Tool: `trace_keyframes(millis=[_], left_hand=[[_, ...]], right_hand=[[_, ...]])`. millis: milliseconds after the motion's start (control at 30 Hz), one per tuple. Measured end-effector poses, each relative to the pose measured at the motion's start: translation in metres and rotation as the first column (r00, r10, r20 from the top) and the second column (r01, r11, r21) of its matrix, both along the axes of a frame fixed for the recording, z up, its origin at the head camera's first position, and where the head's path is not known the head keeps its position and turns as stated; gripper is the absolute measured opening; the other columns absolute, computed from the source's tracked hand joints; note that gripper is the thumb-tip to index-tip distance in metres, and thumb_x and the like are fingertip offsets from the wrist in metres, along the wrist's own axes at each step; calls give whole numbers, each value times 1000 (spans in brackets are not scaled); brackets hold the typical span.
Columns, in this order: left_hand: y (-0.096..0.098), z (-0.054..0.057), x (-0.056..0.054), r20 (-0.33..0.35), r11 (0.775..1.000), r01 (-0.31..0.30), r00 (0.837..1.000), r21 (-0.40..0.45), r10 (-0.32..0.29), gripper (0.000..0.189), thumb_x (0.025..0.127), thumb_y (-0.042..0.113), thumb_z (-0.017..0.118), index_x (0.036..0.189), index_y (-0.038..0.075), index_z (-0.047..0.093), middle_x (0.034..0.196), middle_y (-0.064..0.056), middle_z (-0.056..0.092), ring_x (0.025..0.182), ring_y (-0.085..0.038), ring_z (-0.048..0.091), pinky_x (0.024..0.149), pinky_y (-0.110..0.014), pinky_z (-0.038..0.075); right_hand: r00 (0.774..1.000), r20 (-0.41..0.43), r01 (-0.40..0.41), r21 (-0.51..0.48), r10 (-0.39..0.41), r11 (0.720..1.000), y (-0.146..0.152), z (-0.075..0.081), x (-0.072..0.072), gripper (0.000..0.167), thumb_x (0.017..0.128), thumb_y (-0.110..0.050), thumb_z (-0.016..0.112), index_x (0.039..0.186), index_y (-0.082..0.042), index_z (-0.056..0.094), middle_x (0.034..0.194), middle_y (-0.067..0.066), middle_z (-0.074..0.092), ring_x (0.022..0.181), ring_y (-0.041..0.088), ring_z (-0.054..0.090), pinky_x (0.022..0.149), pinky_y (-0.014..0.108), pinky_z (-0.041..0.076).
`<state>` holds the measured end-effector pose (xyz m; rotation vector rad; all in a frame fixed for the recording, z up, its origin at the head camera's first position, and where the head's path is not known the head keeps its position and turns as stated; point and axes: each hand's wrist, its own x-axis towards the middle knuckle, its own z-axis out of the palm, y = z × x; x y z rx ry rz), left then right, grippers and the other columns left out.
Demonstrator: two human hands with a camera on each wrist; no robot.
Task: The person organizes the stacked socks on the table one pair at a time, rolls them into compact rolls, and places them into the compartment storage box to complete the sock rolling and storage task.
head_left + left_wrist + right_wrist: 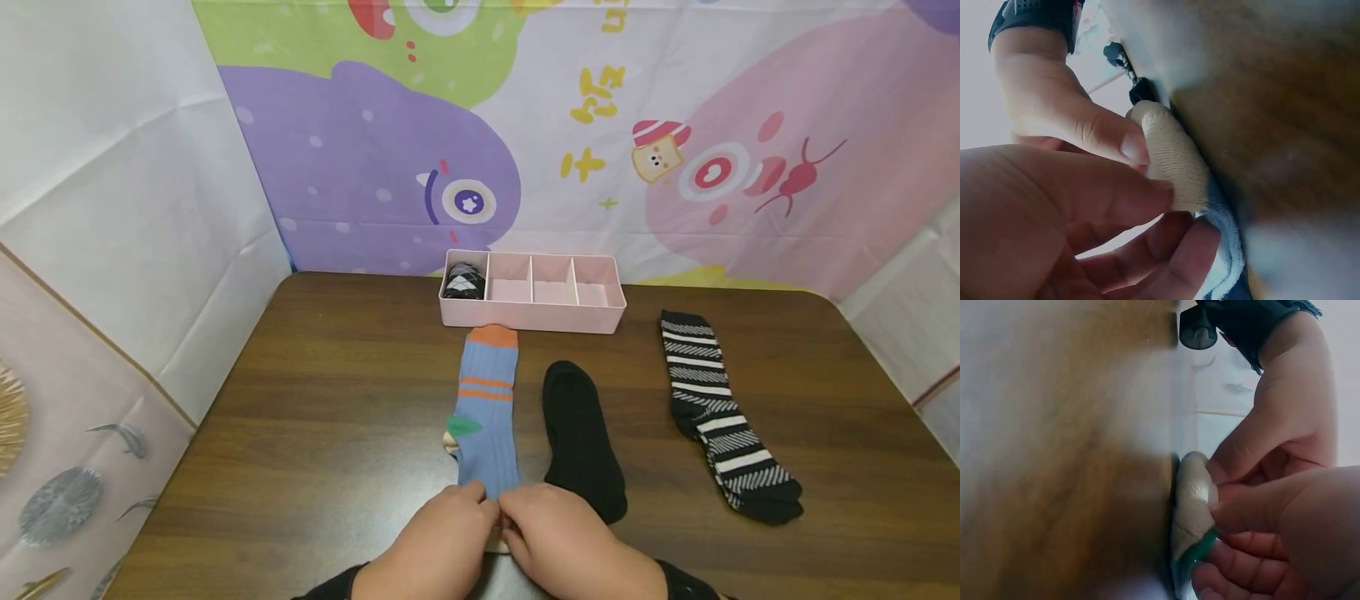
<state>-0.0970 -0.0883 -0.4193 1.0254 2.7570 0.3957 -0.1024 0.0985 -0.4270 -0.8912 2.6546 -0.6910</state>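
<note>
A light blue sock (486, 417) with orange stripes, an orange cuff and a green patch near its cream heel lies lengthwise on the table, cuff pointing away from me. At its near end is the cream toe (1175, 162). My left hand (441, 533) pinches this toe end between thumb and fingers. Close beside it, my right hand (566, 533) pinches the same end; the two hands nearly touch. In the right wrist view, the cream toe (1193, 503) shows with a green edge. The hands hide much of this end in the head view.
Right of the blue sock lies a black sock (581, 437), partly behind my right hand. Farther right is a black-and-white striped sock (720, 408). A pink divided box (532, 317) stands at the back, with a rolled argyle sock (464, 283) in its leftmost compartment.
</note>
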Motion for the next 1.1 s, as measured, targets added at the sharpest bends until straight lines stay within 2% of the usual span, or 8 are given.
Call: trace_keyframes(millis=[167,333,400,467,633,900,1000,1100], left_hand=[[-1,-3,1,-43,1000,17,999,7,-16,11,90,0,72,89,11,73,81,5,51,72,-9,49,64,-24,43],[-2,-4,0,-32,1000,-6,999,19,7,15,87,-4,71,84,11,70,80,4,50,72,-10,49,63,-24,43],[-2,-3,0,-7,1000,-19,1000,20,19,15,88,-3,71,84,11,69,80,4,51,72,-10,50,64,-24,43],[-2,-1,0,28,1000,-26,999,14,26,13,89,-1,72,86,11,67,81,4,51,73,-10,51,66,-25,45],[0,4,2,73,1000,-18,997,-25,20,10,89,9,76,89,12,66,81,5,50,72,-9,50,68,-25,46],[1,-4,2,-135,998,2,991,-57,-9,7,87,8,75,86,13,72,79,4,51,73,-12,46,65,-25,42],[1,-5,1,-209,994,0,978,-107,-23,5,84,12,76,87,13,72,80,3,56,77,-14,49,68,-26,43],[1,-5,-2,-200,992,2,979,-126,-27,7,85,15,76,89,12,70,82,3,60,79,-14,52,71,-27,44]], right_hand=[[978,-161,-126,56,134,990,3,2,2,21,93,-21,74,80,-22,58,72,-15,42,64,1,40,59,21,38],[887,-345,-260,177,308,949,5,2,3,19,84,-26,83,84,-21,64,74,-12,43,65,3,38,58,19,32],[894,-327,-258,182,306,949,3,2,2,19,86,-22,81,82,-22,63,72,-12,42,64,3,39,58,19,33],[932,-258,-223,148,255,964,2,1,0,21,89,-18,78,78,-22,60,71,-13,42,62,2,41,58,20,36],[997,-4,-77,-3,77,997,4,0,-4,24,93,-15,71,77,-24,57,69,-15,45,60,3,41,60,23,41],[954,300,61,-182,-4,981,9,-5,-10,13,97,-12,67,87,-21,67,75,-15,56,64,2,53,62,24,47],[949,316,62,-175,-3,983,9,-3,-11,13,97,-10,66,88,-19,68,75,-15,58,65,1,55,63,24,49],[988,152,-25,-89,38,996,9,1,-9,10,99,-16,68,90,-21,66,78,-16,56,68,1,53,65,25,48]])
